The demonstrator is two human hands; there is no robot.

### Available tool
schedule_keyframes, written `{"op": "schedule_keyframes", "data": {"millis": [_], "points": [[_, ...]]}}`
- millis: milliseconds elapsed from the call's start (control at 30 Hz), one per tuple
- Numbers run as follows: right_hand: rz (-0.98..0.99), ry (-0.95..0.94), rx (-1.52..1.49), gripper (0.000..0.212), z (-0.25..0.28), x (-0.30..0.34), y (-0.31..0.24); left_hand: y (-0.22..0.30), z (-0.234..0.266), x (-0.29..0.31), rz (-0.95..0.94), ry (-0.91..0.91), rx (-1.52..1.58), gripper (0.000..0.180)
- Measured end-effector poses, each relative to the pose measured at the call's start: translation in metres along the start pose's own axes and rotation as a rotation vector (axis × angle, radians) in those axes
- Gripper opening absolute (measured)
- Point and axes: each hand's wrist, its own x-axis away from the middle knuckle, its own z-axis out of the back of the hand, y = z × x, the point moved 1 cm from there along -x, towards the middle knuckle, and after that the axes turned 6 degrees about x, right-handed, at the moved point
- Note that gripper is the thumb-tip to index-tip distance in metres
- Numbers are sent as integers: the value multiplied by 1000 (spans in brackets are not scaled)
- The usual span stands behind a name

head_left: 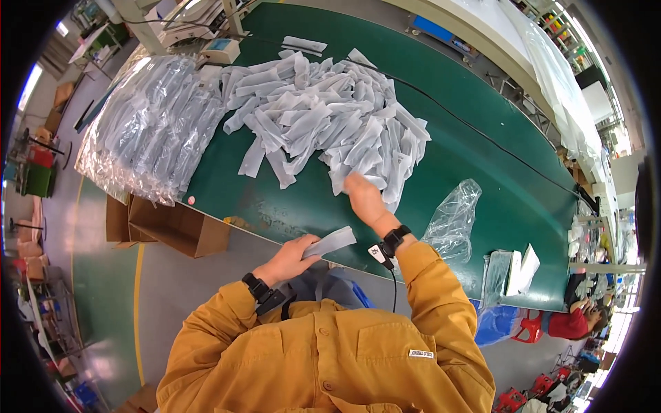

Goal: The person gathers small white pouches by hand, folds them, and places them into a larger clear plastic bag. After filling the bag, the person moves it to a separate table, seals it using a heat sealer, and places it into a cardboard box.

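Observation:
A large heap of narrow, whitish frosted plastic packets (303, 124) lies on the green table. My left hand (291, 260) is closed round one such packet (332, 242) at the table's near edge, its free end pointing right. At the front edge of the heap is my right hand (366, 199), its fingers curled against a packet (337, 177) there; the fingertips are partly hidden. What the packets contain cannot be made out.
Clear bags packed with similar packets (155, 124) are stacked at the left. A crumpled clear bag (454, 217) lies right of my right hand. A black cable (475, 131) crosses the green tabletop (509, 165). Open cardboard boxes (179, 227) stand below the left edge.

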Motion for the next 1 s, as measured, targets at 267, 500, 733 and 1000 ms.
{"op": "schedule_keyframes", "data": {"millis": [267, 500, 733, 1000], "points": [[-772, 256, -1401, 8, 10, 35, -29, -3, -21, -13, -263, -8, -123, 31], [-954, -2, -938, 24, -13, 99, -26, -31, -38, -22, -262, 15, -175, 30], [-239, -189, -260, 37, 7, 95, -45, -43, -36, -25, -377, 38, -345, 29], [-306, -293, -120, 38, -32, 114, -39, -25, -23, -37, -449, 175, -592, 31]]}}
